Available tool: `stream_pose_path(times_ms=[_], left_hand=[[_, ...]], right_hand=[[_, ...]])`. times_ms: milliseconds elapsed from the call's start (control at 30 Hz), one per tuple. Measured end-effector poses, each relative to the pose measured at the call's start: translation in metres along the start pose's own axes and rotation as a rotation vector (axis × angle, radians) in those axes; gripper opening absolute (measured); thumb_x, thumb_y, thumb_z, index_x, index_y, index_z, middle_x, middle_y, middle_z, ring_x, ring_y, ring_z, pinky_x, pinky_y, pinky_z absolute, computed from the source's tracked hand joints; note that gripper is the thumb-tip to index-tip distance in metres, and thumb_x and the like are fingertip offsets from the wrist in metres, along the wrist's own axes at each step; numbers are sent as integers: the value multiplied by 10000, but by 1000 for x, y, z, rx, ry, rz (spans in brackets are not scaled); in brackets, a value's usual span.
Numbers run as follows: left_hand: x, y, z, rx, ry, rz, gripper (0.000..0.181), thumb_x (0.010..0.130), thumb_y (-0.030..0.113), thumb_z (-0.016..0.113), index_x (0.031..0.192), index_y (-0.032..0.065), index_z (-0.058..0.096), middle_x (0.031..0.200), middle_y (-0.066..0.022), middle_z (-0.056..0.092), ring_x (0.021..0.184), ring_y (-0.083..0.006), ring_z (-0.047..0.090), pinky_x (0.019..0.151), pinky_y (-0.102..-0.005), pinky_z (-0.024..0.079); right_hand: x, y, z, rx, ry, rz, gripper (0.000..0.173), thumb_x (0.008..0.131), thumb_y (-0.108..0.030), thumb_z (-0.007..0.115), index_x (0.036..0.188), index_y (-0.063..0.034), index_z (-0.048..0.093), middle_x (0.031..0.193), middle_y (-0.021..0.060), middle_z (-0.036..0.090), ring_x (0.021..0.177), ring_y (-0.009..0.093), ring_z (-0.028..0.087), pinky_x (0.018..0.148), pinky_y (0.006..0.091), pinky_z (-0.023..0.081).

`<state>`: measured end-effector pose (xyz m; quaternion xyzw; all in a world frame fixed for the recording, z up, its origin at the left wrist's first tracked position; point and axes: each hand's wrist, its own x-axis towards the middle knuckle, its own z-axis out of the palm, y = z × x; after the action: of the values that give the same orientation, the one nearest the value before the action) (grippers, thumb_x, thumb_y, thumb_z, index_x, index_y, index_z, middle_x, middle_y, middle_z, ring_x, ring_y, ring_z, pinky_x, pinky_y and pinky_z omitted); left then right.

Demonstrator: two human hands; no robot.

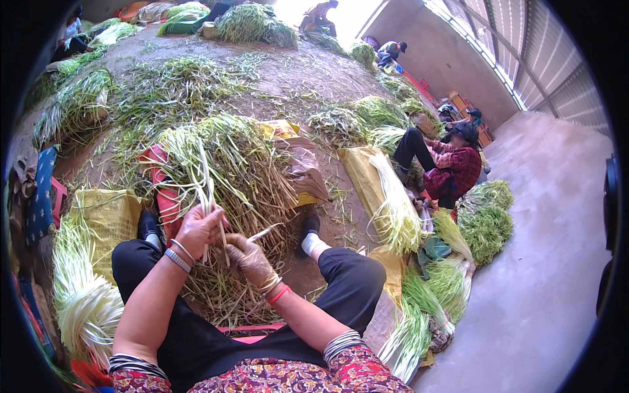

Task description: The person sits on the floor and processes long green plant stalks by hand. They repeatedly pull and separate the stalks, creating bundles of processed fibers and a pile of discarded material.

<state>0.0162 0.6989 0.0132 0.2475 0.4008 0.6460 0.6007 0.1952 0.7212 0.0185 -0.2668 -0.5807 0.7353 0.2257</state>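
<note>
My left hand grips a few pale, long-leaved vegetable stalks, leaves pointing away from me. Close by on the right, my right hand, in a thin stained glove, pinches a thin pale strip hanging from those stalks. Another whitish strip sticks out past the gloved fingers. Beneath both hands, between my knees, lies a big heap of untrimmed green and brownish stalks. On my left, a bundle of pale stalks rests against a yellow woven sack.
Cleaned pale stalks lie on another yellow sack to the right. Tied green bundles line the concrete floor. A person in a checked shirt sits at right; others work farther back. Loose leaf waste covers the ground ahead.
</note>
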Motion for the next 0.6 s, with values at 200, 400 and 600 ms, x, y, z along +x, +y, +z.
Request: stream_pose_path(times_ms=[200, 400, 600], left_hand=[[10, 56, -31, 194, 520, 621, 150, 1012, 181, 469, 958, 91, 576, 855, -50, 627, 667, -86, 542, 575, -204, 453], [-4, 82, -68, -301, 479, 488, 153, 999, 225, 516, 1002, 72, 516, 719, 27, 432, 552, -56, 347, 463, -199, 297], [13, 73, -49, -430, 305, 76, 208, 996, 218, 511, 1102, 41, 530, 691, 28, 419, 502, -48, 314, 410, -200, 270]], right_hand=[[24, 120, -70, -794, -99, 227, 262, 889, -335, 631, 947, -86, 683, 891, 128, 696, 837, 274, 667, 768, 370, 515], [92, 141, -164, -942, 564, -91, 189, 861, -222, 661, 992, -86, 667, 948, 143, 663, 892, 312, 633, 800, 387, 499], [135, 161, -174, -1112, 444, -76, 344, 841, -189, 653, 1164, -87, 598, 1158, 174, 588, 1055, 357, 585, 879, 429, 480]])
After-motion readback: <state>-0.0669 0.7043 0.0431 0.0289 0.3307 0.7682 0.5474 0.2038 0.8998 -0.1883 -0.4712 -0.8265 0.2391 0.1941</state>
